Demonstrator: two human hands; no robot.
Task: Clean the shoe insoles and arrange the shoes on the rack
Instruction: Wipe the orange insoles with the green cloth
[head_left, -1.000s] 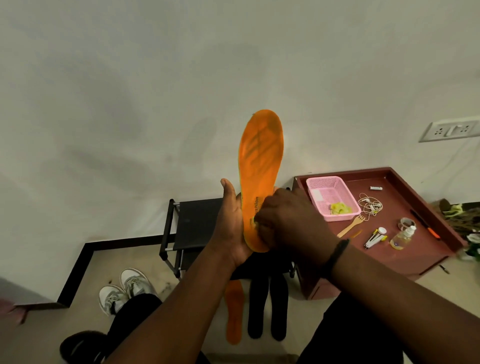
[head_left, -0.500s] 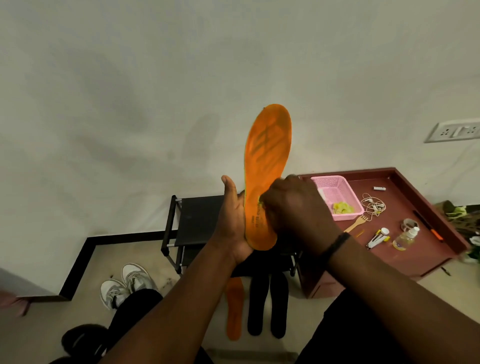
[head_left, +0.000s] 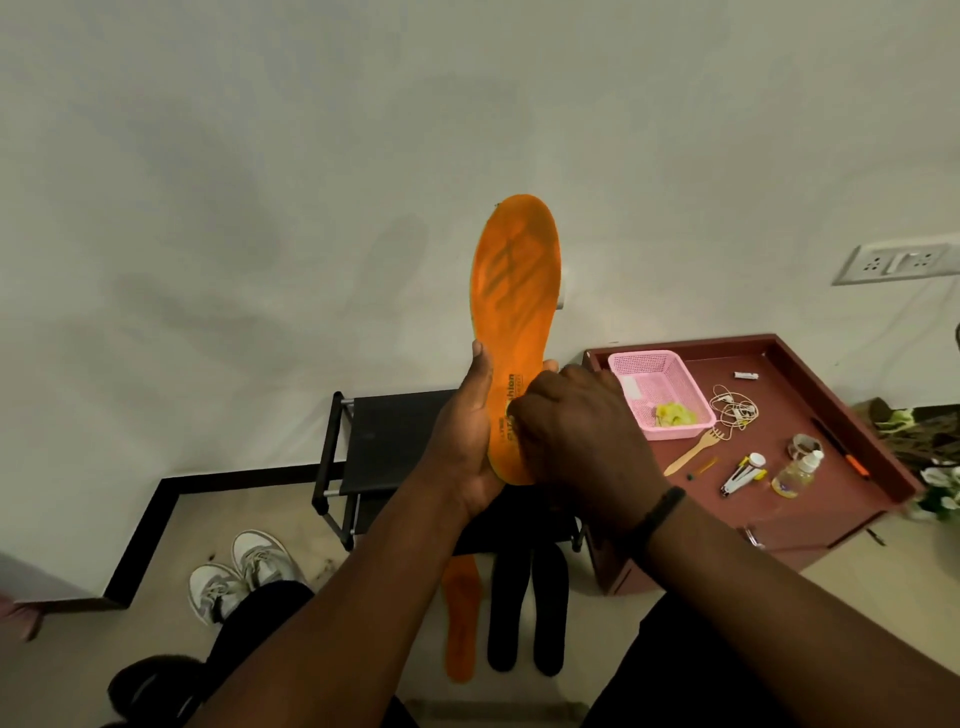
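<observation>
Head view showed our left hand (head_left: 470, 441) cupping the heel end of the long, flat orange foam insole (head_left: 514, 332), thumb along its edge, holding it upright before the pale wall, while our right hand (head_left: 576, 441) was curled against its printed heel area; whether it pinched a cloth we could not tell. We judged the insole light, thin and bendy, its unsupported toe likely to flop, so best held at the stiffer heel. Below lay a second orange insole (head_left: 460, 623), two black insoles (head_left: 524, 608), the black rack (head_left: 384, 441) and white sneakers (head_left: 244, 571).
</observation>
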